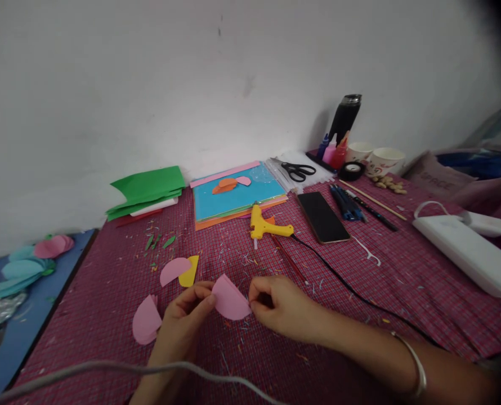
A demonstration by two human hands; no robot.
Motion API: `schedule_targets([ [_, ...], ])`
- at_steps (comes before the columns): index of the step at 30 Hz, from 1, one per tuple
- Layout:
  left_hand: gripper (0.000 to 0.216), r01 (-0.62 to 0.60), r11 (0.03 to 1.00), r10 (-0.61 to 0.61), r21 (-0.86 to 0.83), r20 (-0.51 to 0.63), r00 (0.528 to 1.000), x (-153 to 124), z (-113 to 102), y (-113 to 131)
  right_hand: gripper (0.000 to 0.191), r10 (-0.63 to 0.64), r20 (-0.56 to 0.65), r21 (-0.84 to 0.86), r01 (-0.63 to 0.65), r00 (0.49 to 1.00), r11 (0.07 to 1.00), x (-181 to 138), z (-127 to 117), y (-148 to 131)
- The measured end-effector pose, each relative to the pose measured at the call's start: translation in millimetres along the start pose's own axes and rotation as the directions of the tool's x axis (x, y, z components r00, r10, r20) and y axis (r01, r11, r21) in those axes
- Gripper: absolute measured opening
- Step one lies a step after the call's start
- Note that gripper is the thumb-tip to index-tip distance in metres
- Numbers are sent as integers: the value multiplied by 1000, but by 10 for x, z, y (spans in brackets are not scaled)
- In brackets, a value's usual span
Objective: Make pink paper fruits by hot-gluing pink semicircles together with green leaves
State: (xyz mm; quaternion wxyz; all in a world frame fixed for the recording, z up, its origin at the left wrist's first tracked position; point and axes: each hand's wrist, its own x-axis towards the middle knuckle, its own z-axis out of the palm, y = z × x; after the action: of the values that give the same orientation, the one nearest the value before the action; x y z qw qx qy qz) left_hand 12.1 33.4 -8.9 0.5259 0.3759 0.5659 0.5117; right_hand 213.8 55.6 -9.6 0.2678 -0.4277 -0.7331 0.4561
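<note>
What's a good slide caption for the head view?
Left hand pinches a pink paper half-circle, right hand at its corner, yellow glue gun beyond on checked cloth.

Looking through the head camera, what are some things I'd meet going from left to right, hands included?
Teal paper pieces, pink paper lying on the table, left hand, held pink half-circle, right hand, blue-handled tools, right-hand white cup, long white device.
</note>
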Motion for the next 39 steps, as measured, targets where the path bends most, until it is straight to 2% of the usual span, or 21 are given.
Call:
schedule_targets([
  [20, 22, -2, 999, 5, 43, -68, 998, -11, -7, -55, 12, -12, 30, 1, 12, 999, 1000, -16, -10, 0],
  [27, 21, 12, 999, -8, 38, -108, 994, -65, 69, -35, 14, -13, 48, 12, 12, 999, 1000, -21, -15, -17],
  [39, 18, -45, 996, 54, 70, -126, 991, -38, 43, -79, 20, -66, 78, 8, 66, 995, 998, -8, -51, -29],
])
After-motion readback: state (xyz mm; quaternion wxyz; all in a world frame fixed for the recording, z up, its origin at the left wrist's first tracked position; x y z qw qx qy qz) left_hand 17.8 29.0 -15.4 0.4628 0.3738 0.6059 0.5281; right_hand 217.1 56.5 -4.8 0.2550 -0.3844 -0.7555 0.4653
